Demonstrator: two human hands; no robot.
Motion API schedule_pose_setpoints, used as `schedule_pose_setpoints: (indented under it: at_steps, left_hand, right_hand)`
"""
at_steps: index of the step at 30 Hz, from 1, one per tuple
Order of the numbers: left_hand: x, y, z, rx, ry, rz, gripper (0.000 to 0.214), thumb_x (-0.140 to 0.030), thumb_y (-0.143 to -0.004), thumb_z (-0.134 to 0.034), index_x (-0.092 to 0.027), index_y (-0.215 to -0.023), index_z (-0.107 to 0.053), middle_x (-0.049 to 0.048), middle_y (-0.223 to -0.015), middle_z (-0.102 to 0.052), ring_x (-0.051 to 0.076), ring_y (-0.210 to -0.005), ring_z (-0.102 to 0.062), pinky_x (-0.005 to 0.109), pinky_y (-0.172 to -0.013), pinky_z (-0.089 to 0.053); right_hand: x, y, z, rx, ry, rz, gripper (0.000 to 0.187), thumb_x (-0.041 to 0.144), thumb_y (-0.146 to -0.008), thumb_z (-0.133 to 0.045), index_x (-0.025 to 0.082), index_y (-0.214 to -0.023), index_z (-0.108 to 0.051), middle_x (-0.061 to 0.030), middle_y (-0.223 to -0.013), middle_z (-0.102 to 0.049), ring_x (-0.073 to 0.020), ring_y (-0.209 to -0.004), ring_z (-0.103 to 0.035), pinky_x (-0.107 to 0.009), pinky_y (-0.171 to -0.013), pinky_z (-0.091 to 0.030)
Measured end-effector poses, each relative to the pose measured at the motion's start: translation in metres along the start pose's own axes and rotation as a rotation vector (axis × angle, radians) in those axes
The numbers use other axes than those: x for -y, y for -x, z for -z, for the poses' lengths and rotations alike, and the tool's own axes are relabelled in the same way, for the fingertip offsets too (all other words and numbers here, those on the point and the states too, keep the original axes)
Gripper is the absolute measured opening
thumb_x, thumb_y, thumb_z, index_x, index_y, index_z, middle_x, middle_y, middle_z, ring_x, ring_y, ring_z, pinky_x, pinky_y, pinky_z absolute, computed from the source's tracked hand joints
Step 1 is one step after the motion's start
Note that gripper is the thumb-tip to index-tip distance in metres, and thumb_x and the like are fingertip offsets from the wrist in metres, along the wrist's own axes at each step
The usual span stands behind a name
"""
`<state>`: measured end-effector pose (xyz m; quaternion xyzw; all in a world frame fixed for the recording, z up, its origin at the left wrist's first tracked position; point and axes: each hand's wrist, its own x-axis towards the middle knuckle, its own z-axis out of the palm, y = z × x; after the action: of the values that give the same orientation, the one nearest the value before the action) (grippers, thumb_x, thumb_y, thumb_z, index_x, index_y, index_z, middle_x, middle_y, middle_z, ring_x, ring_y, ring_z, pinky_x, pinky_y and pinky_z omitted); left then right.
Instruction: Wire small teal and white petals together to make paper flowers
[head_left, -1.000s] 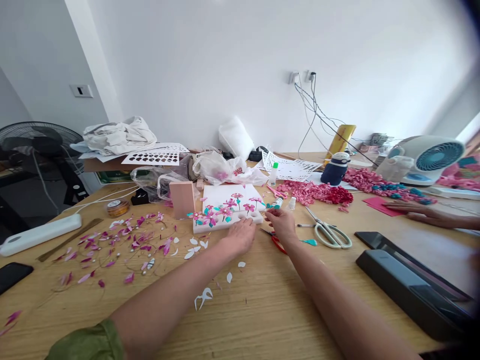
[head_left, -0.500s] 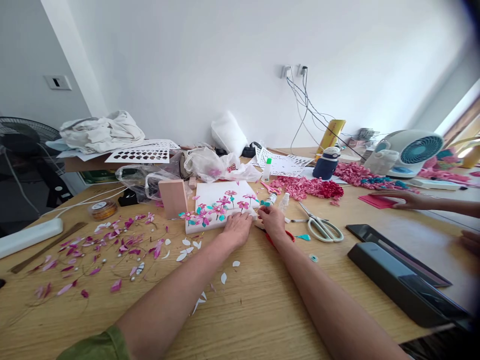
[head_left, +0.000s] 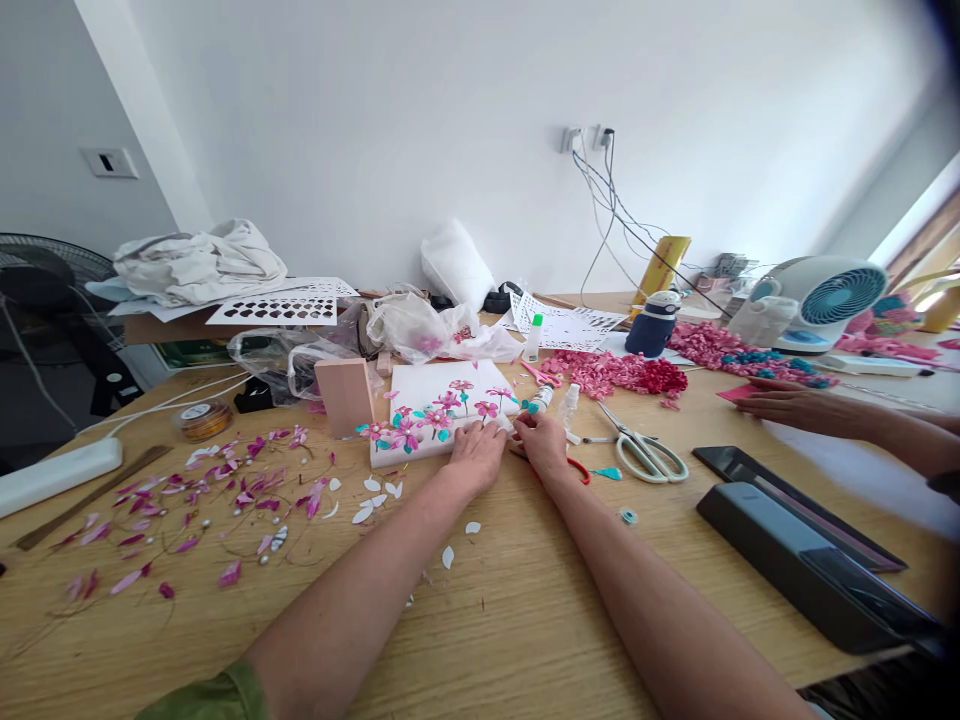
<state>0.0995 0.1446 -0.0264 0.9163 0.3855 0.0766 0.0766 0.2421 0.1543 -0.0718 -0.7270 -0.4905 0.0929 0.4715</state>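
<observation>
My left hand (head_left: pixel 478 452) lies with its fingers flat over the front edge of a white foam block (head_left: pixel 424 385). Pink fabric flowers with teal leaves (head_left: pixel 435 420) stand along that block. At the block's right corner my right hand (head_left: pixel 543 446) has its fingertips pinched together; whatever is between them is too small to make out. Just beyond these fingers lies a small white bottle (head_left: pixel 541 396). Red-handled pliers or scissors (head_left: pixel 577 470) are partly hidden under my right hand. White-handled scissors (head_left: pixel 651 455) rest farther right, beside a teal tassel-like piece (head_left: pixel 607 473).
Pink petals on wires (head_left: pixel 247 490) spread over the left of the table, with white petals (head_left: pixel 371 505) nearer me. A pinkish block (head_left: pixel 345 397) stands upright. At right are a dark device (head_left: pixel 802 560), a fan (head_left: pixel 832 300) and another person's hand (head_left: pixel 787 402) on red sheets.
My hands stay at the block's right end with barely any movement. On the right, the other person's hands have shifted over the red sheets, and a white sheet now shows below them.
</observation>
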Motion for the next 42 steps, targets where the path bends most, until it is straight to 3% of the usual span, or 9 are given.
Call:
schedule_pose_setpoints:
  at_steps: [11,17,26,33,38,42]
  left_hand:
    - [0.0006,-0.0005,0.0004,-0.003,-0.017,-0.012,0.038,-0.01,-0.08,-0.024,-0.023,-0.109,-0.045,0.0061,-0.121,-0.043,0.025,-0.11,-0.033,0.045,-0.085,-0.031]
    - [0.0,-0.0008,0.0009,0.003,-0.021,-0.007,0.038,-0.01,-0.08,-0.025,-0.021,-0.111,-0.044,0.0068,-0.121,-0.044,0.025,-0.109,-0.034,0.045,-0.086,-0.032]
    - [-0.0002,0.0027,0.0076,0.017,-0.03,-0.02,0.04,-0.007,-0.078,-0.026,-0.021,-0.111,-0.044,0.0063,-0.12,-0.045,0.023,-0.105,-0.038,0.041,-0.087,-0.033]
    - [0.0008,0.0027,0.0069,0.021,-0.039,-0.026,0.037,-0.009,-0.079,-0.025,-0.021,-0.108,-0.044,0.0061,-0.12,-0.044,0.023,-0.104,-0.038,0.042,-0.085,-0.034]
    - [0.0,0.0027,0.0071,0.023,-0.048,-0.024,0.039,-0.007,-0.077,-0.026,-0.022,-0.108,-0.044,0.0056,-0.119,-0.045,0.023,-0.104,-0.038,0.042,-0.085,-0.035]
    - [0.0002,0.0022,0.0064,0.024,-0.055,-0.026,0.038,-0.007,-0.077,-0.027,-0.022,-0.108,-0.044,0.005,-0.119,-0.045,0.022,-0.103,-0.039,0.04,-0.085,-0.035]
  right_hand:
    - [-0.0005,0.0013,-0.0013,0.04,0.001,-0.024,0.015,0.026,-0.07,-0.05,0.018,-0.066,-0.062,0.0001,-0.053,-0.06,-0.0157,-0.052,-0.056,-0.025,-0.05,-0.042]
    - [-0.0005,0.0013,-0.002,0.109,0.037,-0.054,0.023,0.033,-0.08,-0.05,0.012,-0.075,-0.057,0.003,-0.062,-0.057,-0.0079,-0.052,-0.053,-0.024,-0.054,-0.044]
    - [-0.002,-0.0014,-0.0015,0.059,0.016,-0.041,0.017,0.026,-0.07,-0.049,0.018,-0.062,-0.061,-0.0018,-0.051,-0.061,-0.0173,-0.052,-0.057,-0.027,-0.052,-0.042]
    - [-0.0059,-0.0014,-0.0046,0.078,-0.035,-0.089,0.018,0.029,-0.073,-0.05,0.016,-0.068,-0.061,0.0005,-0.051,-0.06,-0.0146,-0.048,-0.057,-0.024,-0.048,-0.044]
    - [-0.0038,0.0016,-0.0049,0.145,-0.052,-0.138,0.019,0.029,-0.081,-0.05,0.012,-0.081,-0.058,0.002,-0.063,-0.059,-0.0081,-0.051,-0.055,-0.023,-0.051,-0.046]
    - [-0.0024,0.002,-0.0044,0.187,-0.05,-0.159,0.021,0.03,-0.084,-0.047,0.011,-0.088,-0.056,-0.0002,-0.076,-0.059,-0.0084,-0.059,-0.056,-0.024,-0.054,-0.048]
